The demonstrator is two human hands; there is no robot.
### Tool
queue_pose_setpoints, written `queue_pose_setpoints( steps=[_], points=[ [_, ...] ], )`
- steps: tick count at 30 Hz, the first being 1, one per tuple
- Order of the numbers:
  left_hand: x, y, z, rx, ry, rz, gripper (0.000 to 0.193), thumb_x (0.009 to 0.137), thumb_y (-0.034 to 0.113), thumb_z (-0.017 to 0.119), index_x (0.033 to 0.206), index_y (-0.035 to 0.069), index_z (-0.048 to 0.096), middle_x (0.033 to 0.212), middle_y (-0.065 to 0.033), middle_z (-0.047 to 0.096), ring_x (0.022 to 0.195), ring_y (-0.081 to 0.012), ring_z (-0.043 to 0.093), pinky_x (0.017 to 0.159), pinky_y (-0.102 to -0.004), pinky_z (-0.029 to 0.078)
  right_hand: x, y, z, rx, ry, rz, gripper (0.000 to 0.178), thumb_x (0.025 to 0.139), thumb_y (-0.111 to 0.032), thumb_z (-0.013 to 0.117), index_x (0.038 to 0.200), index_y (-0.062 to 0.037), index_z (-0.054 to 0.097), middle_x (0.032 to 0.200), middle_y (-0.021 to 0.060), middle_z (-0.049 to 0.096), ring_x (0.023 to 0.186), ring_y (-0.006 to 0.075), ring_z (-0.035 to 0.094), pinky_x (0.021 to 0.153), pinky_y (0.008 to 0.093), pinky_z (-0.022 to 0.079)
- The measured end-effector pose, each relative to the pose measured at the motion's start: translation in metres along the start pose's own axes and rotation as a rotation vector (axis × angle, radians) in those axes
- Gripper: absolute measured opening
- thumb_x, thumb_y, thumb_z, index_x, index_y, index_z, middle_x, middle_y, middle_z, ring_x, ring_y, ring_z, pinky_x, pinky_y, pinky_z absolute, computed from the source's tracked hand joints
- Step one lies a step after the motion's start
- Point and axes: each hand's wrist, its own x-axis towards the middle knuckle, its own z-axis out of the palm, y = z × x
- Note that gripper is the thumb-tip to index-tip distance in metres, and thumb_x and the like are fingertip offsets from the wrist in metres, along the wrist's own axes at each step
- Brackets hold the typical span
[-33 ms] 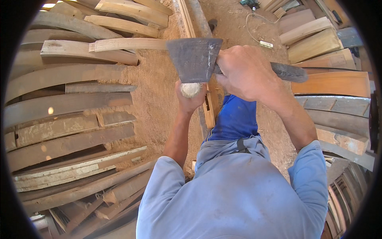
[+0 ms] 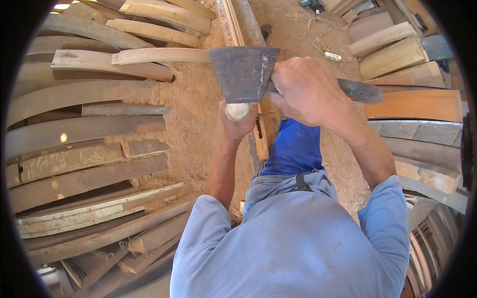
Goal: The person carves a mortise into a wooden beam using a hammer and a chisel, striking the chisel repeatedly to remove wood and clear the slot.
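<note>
Axe (image 2: 244, 74) held crosswise over a pale round piece (image 2: 238, 112), its head a hair further right than in the earlier frame.
The axe was in front of the body, blade to the left, the right hand's (image 2: 308, 89) fingers clenched round its handle close to the head. Just below the blade, the left hand (image 2: 237, 130) had its fingers wrapped about the round piece, whose end faced up; whether blade and end touched could not be told. Both hands otherwise matched the earlier frame. A notched wood piece (image 2: 262, 141) lay near the left hand, and a light curved strip (image 2: 161, 55) ran behind the blade. Farther out, boards were stacked left (image 2: 89, 130) and right (image 2: 413, 104) of the dusty floor (image 2: 191, 119).
</note>
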Motion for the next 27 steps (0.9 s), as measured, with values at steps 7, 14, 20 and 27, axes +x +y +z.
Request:
queue_pose_setpoints(
  steps=[7, 14, 20, 27],
  points=[
    [0.014, 0.013, 0.002, -0.096, -0.044, -0.166, 0.033, 0.082, 0.000, 0.074, 0.114, -0.001, 0.065, 0.104, -0.0075, 0.072, 0.095, -0.0140, 0.067, 0.086, -0.0310, 0.053, 0.000, 0.002, 0.006, -0.010, -0.104, 0.062, 0.026, 0.082, -0.014, 0.066, 0.106, -0.0029, 0.069, 0.082, 0.0237, 0.071, 0.082, 0.0414, 0.072, 0.074, 0.0507, 0.058],
    [0.057, 0.028, -0.015, -0.109, -0.376, -0.429, 0.017, 0.085, -0.001, 0.066, 0.102, 0.002, 0.063, 0.087, -0.0073, 0.068, 0.077, -0.0122, 0.065, 0.071, -0.0294, 0.053, -0.011, 0.018, 0.011, 0.256, -0.081, 0.096, 0.031, 0.079, -0.018, 0.068, 0.104, 0.0010, 0.068, 0.085, 0.0277, 0.070, 0.083, 0.0451, 0.070, 0.077, 0.0507, 0.056],
    [0.039, 0.063, 0.019, -0.715, 0.148, -0.356, 0.012, 0.102, 0.010, 0.059, 0.098, 0.010, 0.048, 0.076, -0.0031, 0.054, 0.073, -0.0161, 0.057, 0.073, -0.0354, 0.052, -0.035, 0.046, 0.063, 0.663, 0.106, 0.062, 0.039, 0.080, -0.023, 0.072, 0.108, 0.0045, 0.068, 0.092, 0.0267, 0.071, 0.087, 0.0423, 0.069, 0.081, 0.0460, 0.054],
    [0.009, 0.056, 0.058, -0.415, 0.151, -0.228, 0.022, 0.103, 0.019, 0.061, 0.120, 0.009, 0.050, 0.103, -0.0091, 0.063, 0.098, -0.0205, 0.061, 0.091, -0.0408, 0.051, -0.056, 0.066, 0.117, 1.212, -0.111, 0.223, 0.029, 0.085, -0.023, 0.073, 0.094, 0.0031, 0.065, 0.081, 0.0085, 0.065, 0.071, 0.0176, 0.060, 0.068, 0.0354, 0.050]
  ],
)
